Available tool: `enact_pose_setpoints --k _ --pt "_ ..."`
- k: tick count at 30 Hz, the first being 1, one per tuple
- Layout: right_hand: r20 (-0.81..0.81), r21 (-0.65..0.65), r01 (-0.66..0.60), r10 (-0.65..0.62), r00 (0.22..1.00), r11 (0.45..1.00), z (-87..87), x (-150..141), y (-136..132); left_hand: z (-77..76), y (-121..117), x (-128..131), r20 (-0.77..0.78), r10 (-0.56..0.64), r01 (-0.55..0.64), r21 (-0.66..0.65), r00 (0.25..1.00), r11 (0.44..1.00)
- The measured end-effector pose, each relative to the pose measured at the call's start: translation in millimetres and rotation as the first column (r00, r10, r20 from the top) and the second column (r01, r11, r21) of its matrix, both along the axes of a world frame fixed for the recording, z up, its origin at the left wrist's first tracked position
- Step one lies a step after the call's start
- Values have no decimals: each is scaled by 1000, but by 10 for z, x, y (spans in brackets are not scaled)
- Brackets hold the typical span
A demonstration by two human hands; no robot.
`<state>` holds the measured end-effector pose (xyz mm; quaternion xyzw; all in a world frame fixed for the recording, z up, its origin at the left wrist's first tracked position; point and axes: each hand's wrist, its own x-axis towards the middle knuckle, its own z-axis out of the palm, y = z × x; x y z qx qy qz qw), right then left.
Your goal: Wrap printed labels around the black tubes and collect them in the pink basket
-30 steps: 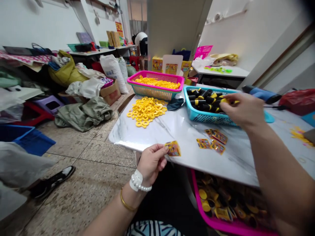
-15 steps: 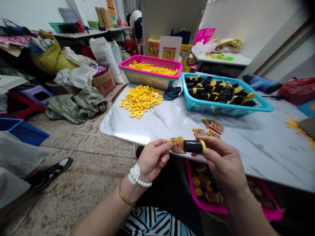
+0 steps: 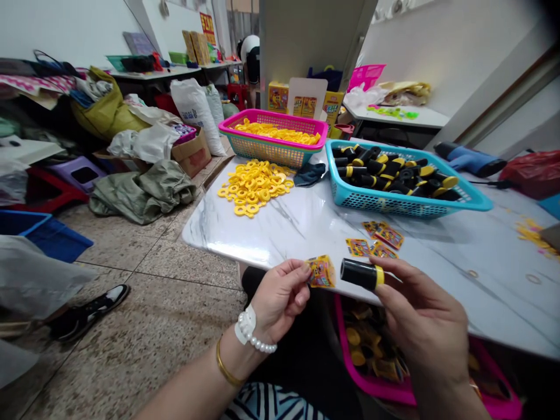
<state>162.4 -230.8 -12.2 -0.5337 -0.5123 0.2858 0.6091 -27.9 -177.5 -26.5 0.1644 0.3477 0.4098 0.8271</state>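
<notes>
My left hand (image 3: 280, 297) pinches a small yellow printed sleeve label (image 3: 321, 272) at the near edge of the white marble table (image 3: 306, 227). My right hand (image 3: 420, 324) grips a black tube with a yellow cap (image 3: 361, 274), its black end pointing at the label, a small gap between them. Three more labels (image 3: 377, 239) lie flat on the table just beyond. A blue basket (image 3: 394, 201) holds several black and yellow tubes. Under the table edge, a pink basket (image 3: 385, 391) holds several labelled tubes.
A pile of yellow rings (image 3: 256, 186) lies on the table's left part, before a pink basket (image 3: 275, 143) of more rings. A blue heat gun (image 3: 470, 159) rests at the far right. Bags, cloth and boxes crowd the floor at left. A person's shoe (image 3: 87, 315) is at lower left.
My right hand left the blue basket with a black tube and brought it down to the label in my left hand. Half a second ago tube and label touched; now they sit slightly apart.
</notes>
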Motion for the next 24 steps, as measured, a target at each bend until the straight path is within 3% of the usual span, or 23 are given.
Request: enact_pose_setpoints --k 3,7,11,14,16,20,24 --pt "-196 -127 -77 51 979 989 -105 3 39 13 -16 31 18 -6 6 2 1000 1000" --pt "-255 -192 -129 77 964 973 -148 -2 77 41 -17 42 100 -18 21 -34 995 999" --pt "-61 -208 -95 84 995 974 15 -43 66 33 -8 32 131 5 1 -46 991 999" --pt "103 -132 -82 96 990 988 126 -96 57 11 -16 45 114 -5 9 -33 993 999" --pt "113 -83 -89 98 989 993 122 -136 59 -2 -37 58 80 -12 14 -19 997 1000" --pt "-19 3 -99 99 995 995 -14 -211 52 -17 -115 34 -107 46 -35 101 993 994" --pt "-105 64 -149 155 982 987 -101 -236 -7 -4 -151 -95 -263 171 -70 355 950 932"
